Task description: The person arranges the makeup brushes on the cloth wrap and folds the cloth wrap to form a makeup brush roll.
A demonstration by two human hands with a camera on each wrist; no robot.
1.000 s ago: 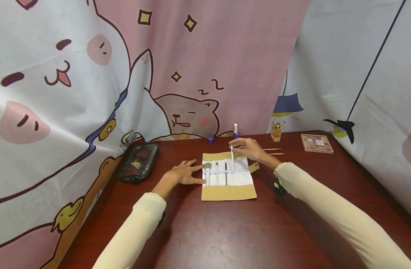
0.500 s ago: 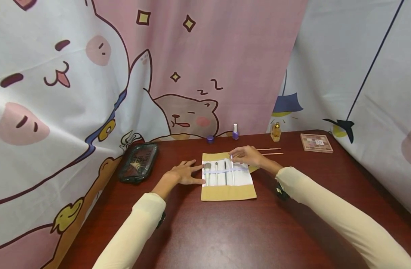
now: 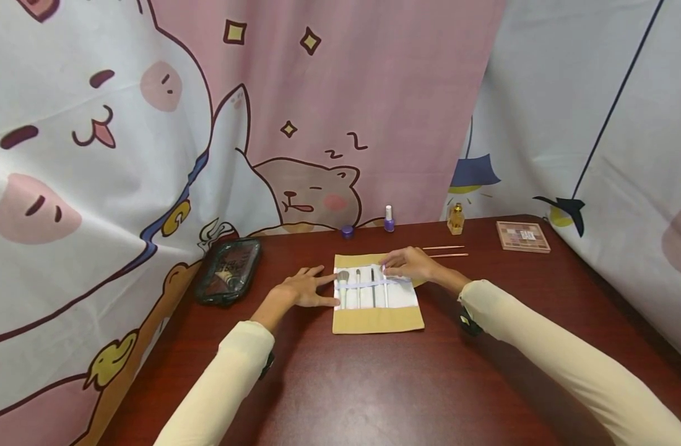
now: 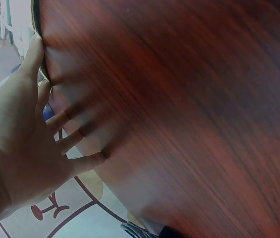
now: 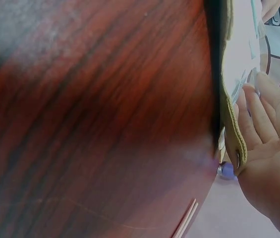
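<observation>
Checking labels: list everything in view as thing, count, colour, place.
Brush roll: 1, tan and white, centre
Brushes: 4, mostly pale, in roll
Strap: 1, lilac, across brushes
Pouch: 1, black, table's left
Jar: 1, purple, back edge
Polish bottle: 1, purple, right of jar
Small bottle: 1, gold, back right
Palette: 1, pinkish, far right
Sticks: 2, pinkish, near small bottle
Table: 1, reddish brown, underneath
Backdrop: count unclear, pink and white, behind
Sleeves: 2, cream, forearms
Wrist devices: 2, dark, at wrists
Left grip: 1, bare, touching roll's left edge
Right grip: 1, bare, pinching rightmost brush
</observation>
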